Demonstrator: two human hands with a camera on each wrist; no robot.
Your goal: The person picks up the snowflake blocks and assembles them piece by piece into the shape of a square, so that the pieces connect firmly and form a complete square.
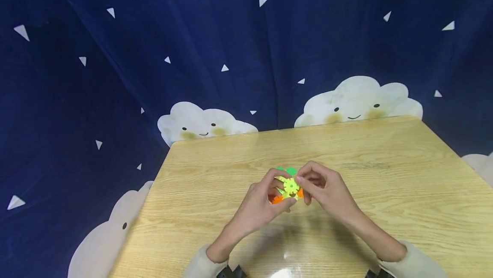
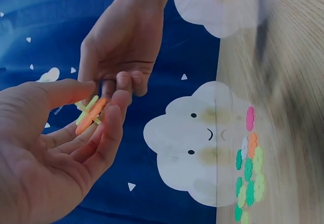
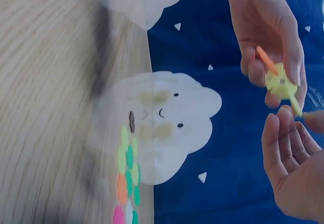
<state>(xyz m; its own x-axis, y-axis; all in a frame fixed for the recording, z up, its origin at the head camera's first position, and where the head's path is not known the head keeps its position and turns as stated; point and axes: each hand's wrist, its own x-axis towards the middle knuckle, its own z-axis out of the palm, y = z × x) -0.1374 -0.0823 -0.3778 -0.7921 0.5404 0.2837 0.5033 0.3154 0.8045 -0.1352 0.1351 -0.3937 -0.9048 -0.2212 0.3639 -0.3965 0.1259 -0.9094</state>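
Observation:
My left hand (image 1: 259, 203) grips a small cluster of joined, notched plastic discs; a yellow disc (image 1: 291, 186) faces up in the head view. An orange disc (image 2: 91, 117) sticks out of the cluster in the left wrist view. My right hand (image 1: 327, 190) meets the cluster from the other side, its thumb and fingertips pinching the edge of a yellow disc (image 3: 296, 106) that stands at an angle to the flat one (image 3: 281, 82). In the head view the fingers partly hide the joints between pieces.
Loose discs lie grouped on the wooden table (image 1: 185, 209) beyond the hands: green (image 2: 248, 168), orange (image 3: 122, 187), pink (image 2: 250, 119), yellow, white and a brown one (image 3: 132, 122). A dark blue curtain (image 1: 215, 25) with white clouds hangs behind the table.

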